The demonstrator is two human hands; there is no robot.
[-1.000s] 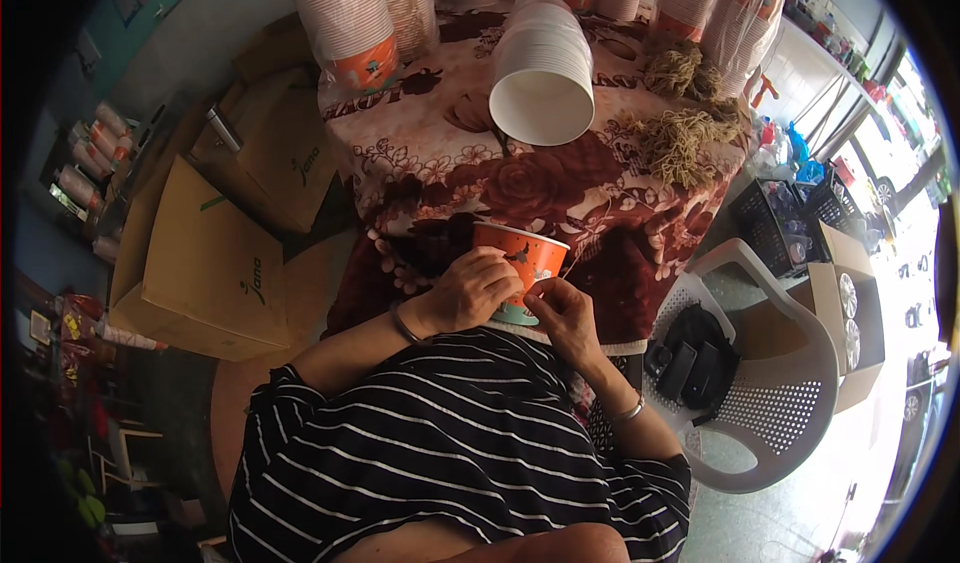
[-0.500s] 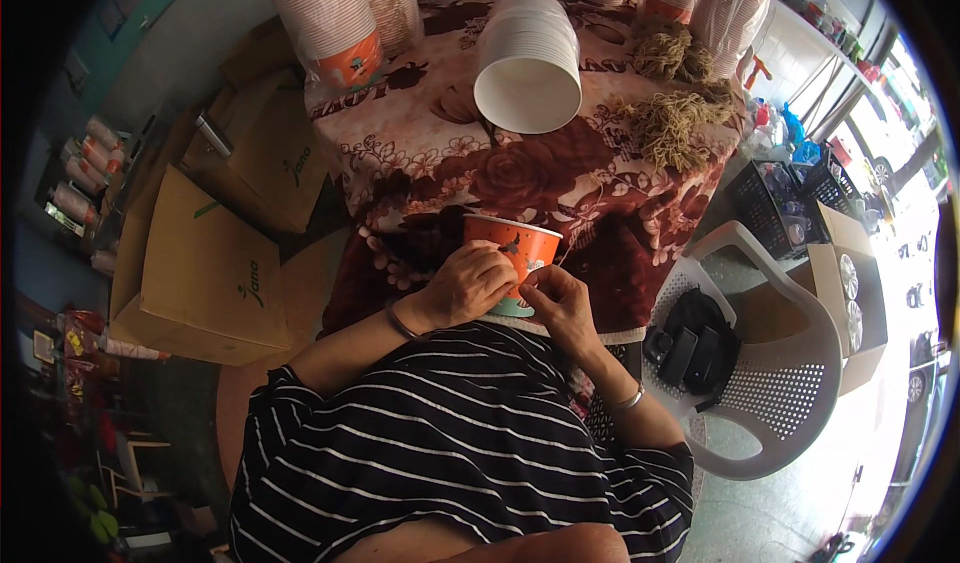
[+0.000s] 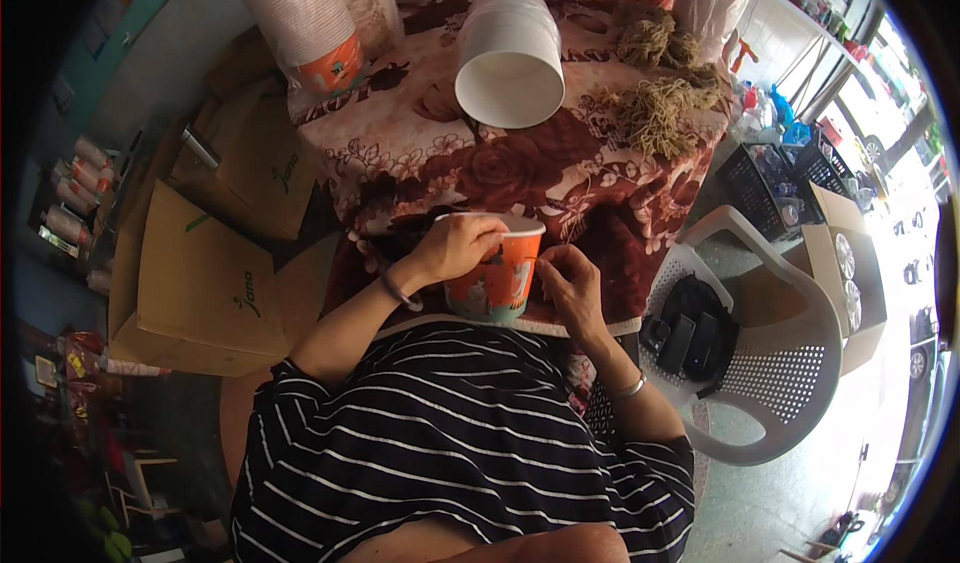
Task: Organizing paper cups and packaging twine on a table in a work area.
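Observation:
An orange paper bucket (image 3: 495,281) with a white rim and green base stands upright at the table's near edge, close to my body. My left hand (image 3: 452,249) is closed over its rim at the left, fingers at the front wall. Beside the bucket's right wall, my right hand (image 3: 572,283) is pinched, thumb against fingertips; whatever it holds is too small to make out. Farther back lies a wrapped stack of white buckets (image 3: 512,85), its open mouth toward me. Two tangled bundles of tan string (image 3: 660,115) rest at the right of the table.
A red floral cloth (image 3: 500,168) covers the table. Wrapped stacks of orange buckets (image 3: 325,58) stand along its far side. Cardboard boxes (image 3: 200,278) are at the left. To the right stands a grey plastic chair (image 3: 770,383) with a black bag (image 3: 690,328) on it.
The bucket has turned and sits more upright and slightly left. My left hand has moved up from its front to the rim. My right hand has shifted right, off its front.

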